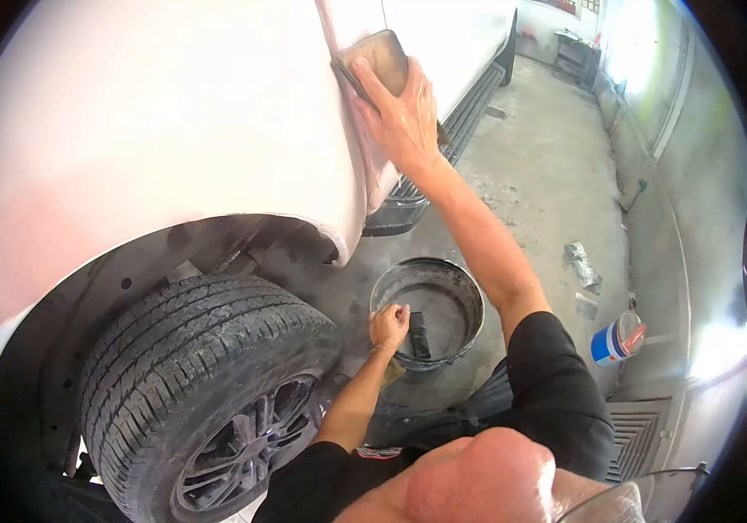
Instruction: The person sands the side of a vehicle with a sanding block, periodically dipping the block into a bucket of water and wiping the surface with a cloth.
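Observation:
My right hand (404, 122) is stretched up to the pale car body panel (173, 105). It presses a brownish, round-cornered sanding block (384, 59) against the panel near the door seam. The thumb and fingers lie around the block, and its underside is hidden. Lower down, my left hand (388, 327) is closed in a loose fist at the rim of a round black tub (475, 301). What those fingers hold, if anything, does not show. Beside it, inside the tub, leans a dark oblong block (420, 336).
A large tyre (208, 349) with a spoked wheel fills the lower left under the wheel arch. A running board (478, 100) extends along the car. By the right wall stand a blue and white can (607, 345) and a crumpled silvery piece (583, 267) on the concrete floor.

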`<state>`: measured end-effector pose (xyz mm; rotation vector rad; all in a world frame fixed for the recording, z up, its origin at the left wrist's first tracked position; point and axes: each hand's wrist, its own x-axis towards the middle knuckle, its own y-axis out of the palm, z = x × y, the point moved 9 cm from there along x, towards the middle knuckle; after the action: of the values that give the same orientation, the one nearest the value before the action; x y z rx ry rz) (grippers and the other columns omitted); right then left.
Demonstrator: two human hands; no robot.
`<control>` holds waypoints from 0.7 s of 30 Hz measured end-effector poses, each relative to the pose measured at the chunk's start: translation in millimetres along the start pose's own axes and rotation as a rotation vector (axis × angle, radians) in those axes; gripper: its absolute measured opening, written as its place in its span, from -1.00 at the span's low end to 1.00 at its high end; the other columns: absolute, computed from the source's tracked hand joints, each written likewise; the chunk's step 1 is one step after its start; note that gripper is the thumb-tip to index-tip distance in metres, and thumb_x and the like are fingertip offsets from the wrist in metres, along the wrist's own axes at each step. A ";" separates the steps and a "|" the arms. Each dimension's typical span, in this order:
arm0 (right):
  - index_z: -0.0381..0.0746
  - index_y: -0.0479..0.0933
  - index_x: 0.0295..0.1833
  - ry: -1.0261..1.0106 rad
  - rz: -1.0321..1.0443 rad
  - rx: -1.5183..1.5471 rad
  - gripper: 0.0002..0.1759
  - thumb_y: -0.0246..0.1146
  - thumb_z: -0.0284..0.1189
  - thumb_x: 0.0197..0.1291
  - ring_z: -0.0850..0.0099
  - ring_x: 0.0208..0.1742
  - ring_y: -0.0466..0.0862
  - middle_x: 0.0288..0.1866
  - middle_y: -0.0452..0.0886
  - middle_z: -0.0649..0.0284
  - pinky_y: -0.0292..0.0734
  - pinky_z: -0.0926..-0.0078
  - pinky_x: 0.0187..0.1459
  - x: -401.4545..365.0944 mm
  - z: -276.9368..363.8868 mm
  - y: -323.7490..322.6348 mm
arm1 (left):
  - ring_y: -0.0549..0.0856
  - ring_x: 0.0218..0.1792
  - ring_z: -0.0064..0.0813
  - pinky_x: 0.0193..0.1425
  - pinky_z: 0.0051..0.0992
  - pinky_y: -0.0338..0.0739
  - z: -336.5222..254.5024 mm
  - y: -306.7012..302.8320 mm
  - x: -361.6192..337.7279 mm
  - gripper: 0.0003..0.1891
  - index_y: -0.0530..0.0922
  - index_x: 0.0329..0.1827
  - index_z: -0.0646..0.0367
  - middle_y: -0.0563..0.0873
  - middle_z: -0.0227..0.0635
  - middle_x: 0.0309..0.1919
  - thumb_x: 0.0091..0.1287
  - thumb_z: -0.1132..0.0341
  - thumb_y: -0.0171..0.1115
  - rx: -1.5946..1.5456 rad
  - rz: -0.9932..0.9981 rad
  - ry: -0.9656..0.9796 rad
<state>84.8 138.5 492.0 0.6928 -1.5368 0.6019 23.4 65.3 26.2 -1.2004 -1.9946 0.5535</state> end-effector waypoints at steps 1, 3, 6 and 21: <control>0.29 0.51 0.41 0.024 0.029 0.027 -0.41 0.40 -0.24 0.26 -0.21 0.00 0.61 0.12 0.50 -0.23 0.59 -0.07 -0.14 3.2 -9.0 9.4 | 0.76 -0.29 -0.24 0.00 -0.23 0.47 4.3 -0.9 -1.4 -0.69 0.69 -0.34 0.07 0.79 -0.36 -0.39 0.41 0.03 0.33 0.018 -0.001 0.006; 0.14 0.66 0.27 0.058 0.095 0.081 -0.55 0.42 -0.24 0.24 -0.15 0.00 0.65 0.07 0.63 -0.17 0.61 -0.04 -0.09 78.4 -9.2 7.0 | 0.76 -0.29 -0.25 0.00 -0.24 0.47 5.5 2.4 0.2 -0.70 0.69 -0.33 0.07 0.79 -0.36 -0.39 0.42 0.03 0.33 0.010 0.041 -0.013; -0.02 0.41 0.52 0.201 0.277 0.143 -0.46 0.17 -0.35 0.45 -0.31 0.24 0.49 0.39 0.35 -0.29 0.51 -0.19 0.25 162.0 1.8 1.1 | 0.76 -0.29 -0.26 0.01 -0.24 0.46 3.7 4.0 1.2 -0.70 0.70 -0.32 0.08 0.80 -0.36 -0.38 0.42 0.04 0.33 0.004 0.079 -0.025; 0.00 0.37 0.54 0.002 0.105 0.127 -0.42 0.18 -0.37 0.43 -0.24 0.18 0.53 0.29 0.40 -0.26 0.58 -0.20 0.15 131.0 -0.5 5.6 | 0.76 -0.31 -0.27 -0.01 -0.23 0.47 6.7 8.8 -0.1 -0.70 0.70 -0.32 0.07 0.80 -0.36 -0.38 0.40 0.04 0.35 0.011 0.061 -0.001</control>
<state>76.4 132.7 622.7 0.7102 -1.5499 0.7845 23.3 69.5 15.9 -1.2576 -1.9593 0.5948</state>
